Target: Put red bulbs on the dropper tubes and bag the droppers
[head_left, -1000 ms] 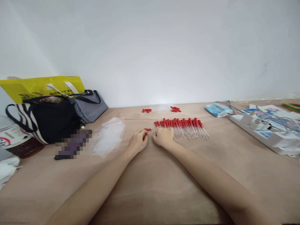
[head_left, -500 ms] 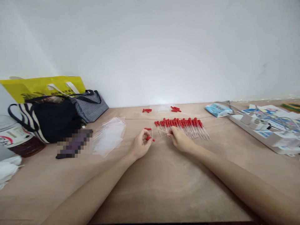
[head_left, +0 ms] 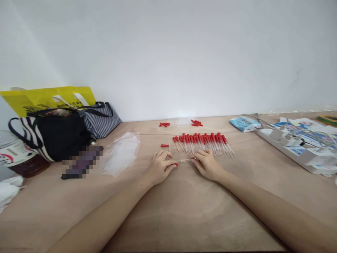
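My left hand (head_left: 160, 168) pinches a red rubber bulb (head_left: 176, 164) between thumb and finger, its end pointing right. Facing it, my right hand (head_left: 206, 164) is closed on a clear thin tube (head_left: 185, 160) whose end points left toward the bulb; the two are apart. Beyond my left hand lies a loose red bulb (head_left: 164, 145) beside an upright-lying clear tube (head_left: 169, 147). Behind my right hand is a row of clear droppers with red bulbs (head_left: 202, 138), laid side by side with their tips toward me.
Clear plastic bags (head_left: 122, 154) lie left of my hands. Small red bulb piles (head_left: 197, 123) are near the wall. Further left are a black bag (head_left: 63, 135), striped bag (head_left: 101, 121) and bottle (head_left: 19, 154); at right, a blue packet (head_left: 244, 123) and power strip (head_left: 297, 151).
The right hand has drawn a tube away from the row, toward me. My left hand has shifted slightly right and nearer, its bulb now turned toward the tube.
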Motion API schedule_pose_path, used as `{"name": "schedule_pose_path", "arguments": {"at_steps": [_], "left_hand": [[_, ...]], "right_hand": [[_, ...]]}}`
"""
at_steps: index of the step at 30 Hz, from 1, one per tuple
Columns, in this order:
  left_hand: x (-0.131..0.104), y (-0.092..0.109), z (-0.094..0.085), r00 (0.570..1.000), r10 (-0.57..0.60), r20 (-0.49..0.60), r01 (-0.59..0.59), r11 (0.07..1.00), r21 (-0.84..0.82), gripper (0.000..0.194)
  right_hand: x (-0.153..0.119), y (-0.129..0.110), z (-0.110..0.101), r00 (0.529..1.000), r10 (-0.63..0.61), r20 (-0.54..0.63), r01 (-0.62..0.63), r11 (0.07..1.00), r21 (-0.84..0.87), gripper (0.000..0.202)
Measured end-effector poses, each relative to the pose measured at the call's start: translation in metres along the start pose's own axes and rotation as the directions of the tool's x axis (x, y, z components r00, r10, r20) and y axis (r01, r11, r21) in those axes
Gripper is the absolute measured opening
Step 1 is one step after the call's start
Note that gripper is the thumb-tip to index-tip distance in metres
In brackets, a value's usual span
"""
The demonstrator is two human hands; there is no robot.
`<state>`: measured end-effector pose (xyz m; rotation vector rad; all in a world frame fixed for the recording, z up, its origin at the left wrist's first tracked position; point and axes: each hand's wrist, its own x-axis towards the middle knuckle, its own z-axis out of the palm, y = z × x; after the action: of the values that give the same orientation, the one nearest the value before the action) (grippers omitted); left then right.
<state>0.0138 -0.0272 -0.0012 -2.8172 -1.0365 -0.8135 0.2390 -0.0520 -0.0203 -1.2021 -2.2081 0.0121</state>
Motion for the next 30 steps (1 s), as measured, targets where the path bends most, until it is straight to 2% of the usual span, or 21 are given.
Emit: {"name": "schedule_pose_path", "arguments": {"at_steps": [2,7,13,17,21,24,30], "left_hand": [[0.001,0.003,0.0,0.999,-0.033,0.003,0.033,0.999,-0.007,0.017],[0.002,0.004,0.001,0.992,-0.091,0.086,0.096,0.994,-0.051,0.017],[0.002,0.001,0.006,0.985,-0.161,0.07,0.169,0.975,-0.144,0.016],[0.003,0.004,0.006,0.976,-0.188,0.109,0.208,0.952,-0.223,0.017],[0.004,0.007,0.003,0.97,-0.219,0.111,0.239,0.943,-0.232,0.017],[0.003,0.007,0.001,0.976,-0.196,0.098,0.213,0.954,-0.211,0.018],[-0.001,0.008,0.002,0.995,-0.038,0.096,0.052,0.987,-0.15,0.017]], "right_hand": [[0.0,-0.003,0.0,1.0,0.003,-0.009,-0.003,1.0,0.013,0.017],[0.002,-0.011,0.005,0.997,0.034,-0.07,-0.029,0.998,0.063,0.017],[0.003,-0.016,0.007,0.993,0.034,-0.111,-0.027,0.998,0.065,0.017],[0.001,-0.021,0.007,0.995,0.0,-0.1,0.004,0.999,0.042,0.017],[0.001,-0.023,0.007,0.998,-0.034,-0.057,0.037,0.998,0.048,0.016],[0.003,-0.02,0.003,0.996,-0.083,-0.036,0.083,0.996,0.011,0.018],[0.006,-0.013,-0.01,0.962,-0.273,0.015,0.272,0.947,-0.172,0.031]]}}
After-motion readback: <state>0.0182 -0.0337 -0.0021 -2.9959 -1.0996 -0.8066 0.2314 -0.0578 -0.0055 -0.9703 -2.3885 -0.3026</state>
